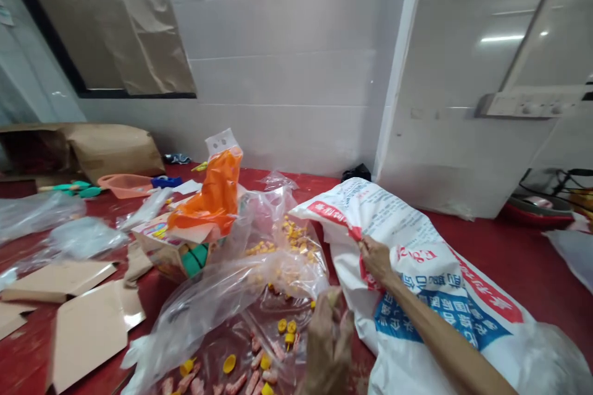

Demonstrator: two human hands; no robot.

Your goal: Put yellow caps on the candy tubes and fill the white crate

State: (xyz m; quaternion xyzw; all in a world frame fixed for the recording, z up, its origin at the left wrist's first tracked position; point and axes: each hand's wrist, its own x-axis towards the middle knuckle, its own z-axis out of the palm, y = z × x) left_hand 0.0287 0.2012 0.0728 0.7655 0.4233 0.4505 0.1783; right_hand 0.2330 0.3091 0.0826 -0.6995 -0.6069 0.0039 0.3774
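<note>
White sack [407, 222]: lies beside clear bag [222, 281].
Right hand [376, 260]: your fingers grasp the sack's edge.
Left hand [328, 339]: blurred; cannot tell whether fingers hold anything.
Sack edge: seemingly being handled; next move likely calls for steady grip.

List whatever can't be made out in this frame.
In the head view:
- What the left hand holds, if anything: blurred.
- Inside the white sack: hidden by its opaque side.
- Black item: partly behind the sack.
- Brown carton's far end: cut by left edge.
</note>
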